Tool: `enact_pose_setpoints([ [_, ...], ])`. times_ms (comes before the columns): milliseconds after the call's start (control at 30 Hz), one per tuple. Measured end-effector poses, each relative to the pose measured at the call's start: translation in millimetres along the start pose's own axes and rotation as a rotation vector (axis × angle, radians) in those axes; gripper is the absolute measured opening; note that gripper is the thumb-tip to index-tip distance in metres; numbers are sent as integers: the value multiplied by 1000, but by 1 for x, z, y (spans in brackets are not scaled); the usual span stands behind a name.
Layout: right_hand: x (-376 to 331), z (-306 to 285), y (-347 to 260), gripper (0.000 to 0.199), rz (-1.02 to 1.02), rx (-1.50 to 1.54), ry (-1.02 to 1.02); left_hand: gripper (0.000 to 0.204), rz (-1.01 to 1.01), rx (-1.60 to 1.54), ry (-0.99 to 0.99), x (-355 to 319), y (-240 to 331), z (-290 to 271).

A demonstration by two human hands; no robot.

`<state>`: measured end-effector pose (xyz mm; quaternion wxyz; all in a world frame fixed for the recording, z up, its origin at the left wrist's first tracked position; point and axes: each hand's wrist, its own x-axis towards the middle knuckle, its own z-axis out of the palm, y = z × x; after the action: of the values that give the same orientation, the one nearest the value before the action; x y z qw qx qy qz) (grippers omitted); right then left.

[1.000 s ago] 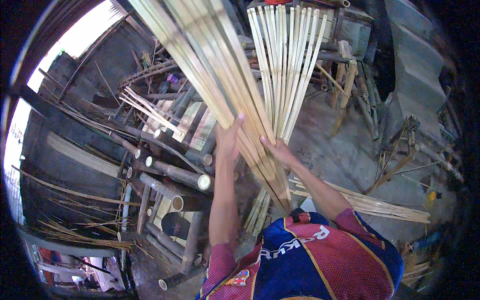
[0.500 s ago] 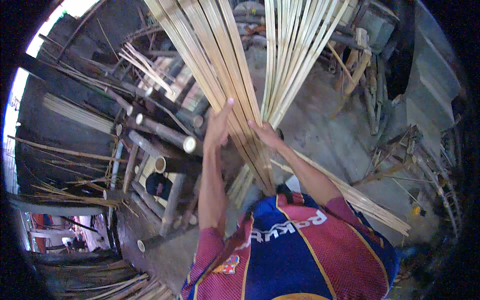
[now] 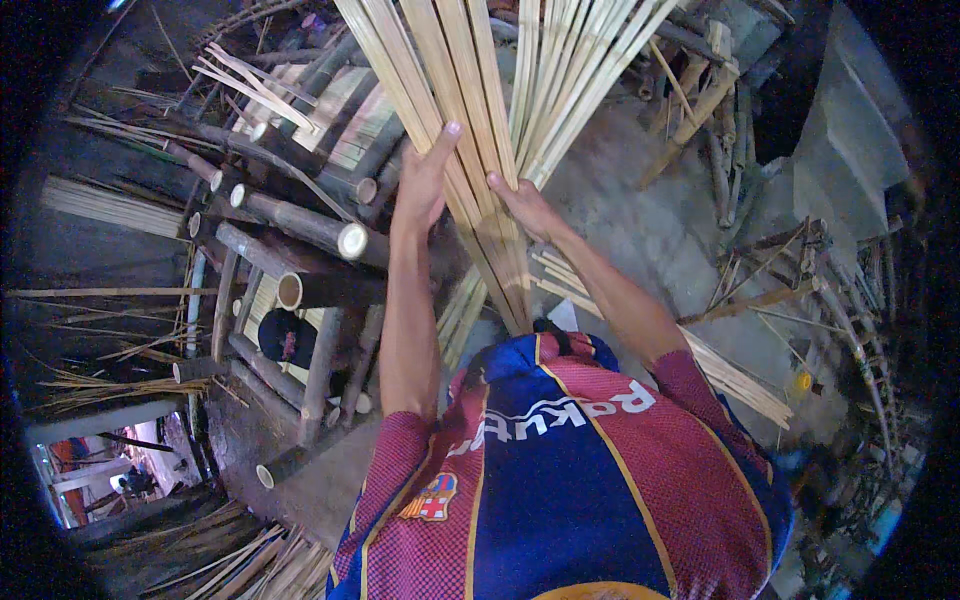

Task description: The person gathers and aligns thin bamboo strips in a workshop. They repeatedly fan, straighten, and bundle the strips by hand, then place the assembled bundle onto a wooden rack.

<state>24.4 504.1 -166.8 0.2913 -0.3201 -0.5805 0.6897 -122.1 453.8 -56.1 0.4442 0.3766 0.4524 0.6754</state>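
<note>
A bundle of long, flat bamboo strips [image 3: 462,110] slants from the top of the view down toward my waist, fanned out at its far end. My left hand [image 3: 424,185] grips its left edge, thumb laid on top and fingers mostly hidden behind. On the right edge, a little lower, my right hand [image 3: 526,208] is closed with its thumb on the strips and its fingers out of sight beneath. Behind this bundle lies a second, paler fan of bamboo strips [image 3: 580,85]. More strips [image 3: 735,375] stretch out under my right forearm toward the lower right.
To the left stands a rack of thick bamboo poles [image 3: 300,222], with cut ends facing me. A dark cap-like thing [image 3: 285,338] rests among them. Loose strips [image 3: 265,565] lie at the lower left. Poles and sticks [image 3: 850,320] are heaped at the right by a grey sheet [image 3: 850,170].
The whole view has shifted, so the surroundings sit further left and higher. Both hands keep hold of the bundle and appear slightly further up in the picture.
</note>
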Motion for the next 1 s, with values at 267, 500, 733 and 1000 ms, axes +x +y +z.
enact_pose_setpoints([
  [267,32,47,17,73,123,-15,-58,52,-65,26,69,3,16,-69],
  [500,44,111,5,68,207,-179,-116,55,-144,-101,134,-14,45,-127],
  [733,34,151,-27,49,-217,-164,269,47,-80,-225,68,-22,41,-154],
  [1000,57,175,-175,38,-787,-722,243,45,-125,-106,58,-28,58,-168],
])
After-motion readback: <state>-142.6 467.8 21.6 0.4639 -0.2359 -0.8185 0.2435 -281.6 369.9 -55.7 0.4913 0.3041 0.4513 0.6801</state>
